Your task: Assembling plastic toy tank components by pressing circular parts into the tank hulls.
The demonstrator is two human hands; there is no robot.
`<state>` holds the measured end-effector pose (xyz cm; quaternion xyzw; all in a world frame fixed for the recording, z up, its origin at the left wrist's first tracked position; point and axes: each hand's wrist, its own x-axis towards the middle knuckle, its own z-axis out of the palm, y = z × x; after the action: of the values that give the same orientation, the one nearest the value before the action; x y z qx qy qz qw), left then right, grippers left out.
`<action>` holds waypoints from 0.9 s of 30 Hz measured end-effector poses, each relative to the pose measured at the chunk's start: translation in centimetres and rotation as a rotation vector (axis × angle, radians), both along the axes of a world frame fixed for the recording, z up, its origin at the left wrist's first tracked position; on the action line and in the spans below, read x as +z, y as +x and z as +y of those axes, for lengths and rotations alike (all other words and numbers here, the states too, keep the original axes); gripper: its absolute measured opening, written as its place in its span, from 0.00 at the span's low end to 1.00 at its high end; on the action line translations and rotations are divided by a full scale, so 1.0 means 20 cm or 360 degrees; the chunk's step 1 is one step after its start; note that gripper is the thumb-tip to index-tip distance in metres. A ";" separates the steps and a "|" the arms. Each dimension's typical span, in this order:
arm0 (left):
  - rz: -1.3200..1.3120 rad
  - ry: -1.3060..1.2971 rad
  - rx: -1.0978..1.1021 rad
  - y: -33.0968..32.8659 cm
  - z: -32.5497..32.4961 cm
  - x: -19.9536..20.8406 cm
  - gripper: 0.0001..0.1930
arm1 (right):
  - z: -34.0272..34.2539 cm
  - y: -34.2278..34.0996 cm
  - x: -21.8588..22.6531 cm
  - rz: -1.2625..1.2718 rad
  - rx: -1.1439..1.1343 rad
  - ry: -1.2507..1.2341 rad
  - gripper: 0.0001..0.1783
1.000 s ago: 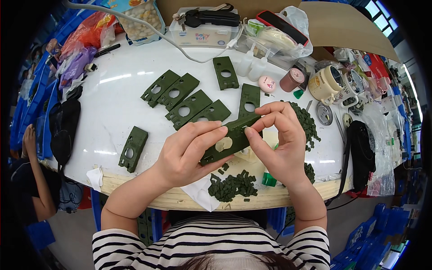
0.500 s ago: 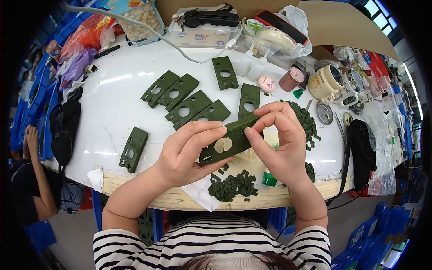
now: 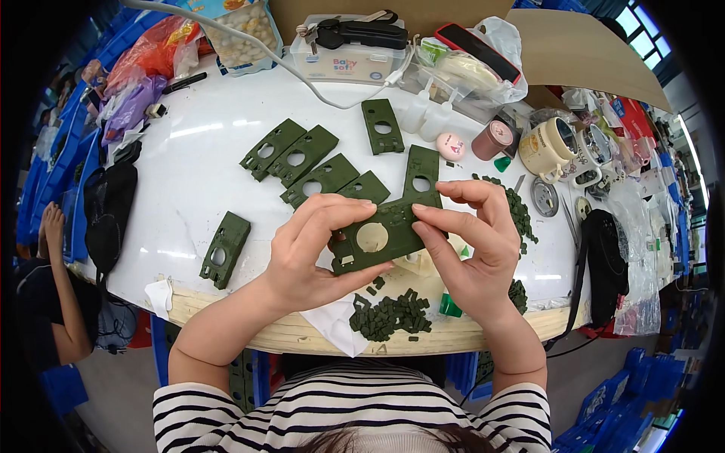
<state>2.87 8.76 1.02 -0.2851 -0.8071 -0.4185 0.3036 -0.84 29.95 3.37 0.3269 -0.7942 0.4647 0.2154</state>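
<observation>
My left hand (image 3: 313, 245) is closed around the left end of a dark green plastic model tank hull (image 3: 404, 230), which has a large round hole. Thumb and fingers of my right hand (image 3: 472, 241) pinch at the hull's upper right part; whether a small piece is between those fingertips I cannot make out. Beneath the hull lies a heap of small dark green blocks (image 3: 389, 317). More of these blocks (image 3: 519, 219) lie beyond my right hand. Several similar hulls rest on the table, among them one at the left (image 3: 224, 249) and one at the back (image 3: 382, 124).
Two white squeeze bottles (image 3: 434, 121), a round pink-topped container (image 3: 451, 146) and a cream mug (image 3: 547, 147) stand at the back right. A clear plastic box (image 3: 347, 60) is at the back, with a white cable (image 3: 302, 79) before it. Another person's hands (image 3: 51, 223) show at far left.
The held hull has tilted so that its broad face shows more. My right fingers have shifted slightly along its upper edge, and the whole view has moved a little.
</observation>
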 end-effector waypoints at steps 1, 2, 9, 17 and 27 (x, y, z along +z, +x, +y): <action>0.0014 0.0001 0.0000 0.00 0.00 0.00 0.30 | 0.00 0.00 0.00 0.0018 -0.0004 0.0020 0.14; 0.0028 0.0002 0.0000 0.00 0.00 0.00 0.30 | 0.00 0.00 0.00 0.0017 -0.0003 0.0021 0.14; 0.0044 -0.0010 -0.0001 -0.01 0.00 0.00 0.30 | -0.01 0.00 -0.01 -0.0010 0.0005 -0.0015 0.15; 0.0007 -0.0041 -0.0001 -0.02 -0.01 0.00 0.32 | 0.00 0.00 0.00 -0.0014 -0.0017 0.0014 0.15; -0.0464 0.0326 -0.0407 -0.05 -0.09 -0.04 0.44 | 0.03 0.02 0.06 -0.0993 0.0467 -0.0694 0.22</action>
<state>1.86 7.03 0.21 -0.2894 -0.7529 -0.5702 0.1556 -0.52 30.51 4.50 0.2269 -0.6491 0.7249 -0.0402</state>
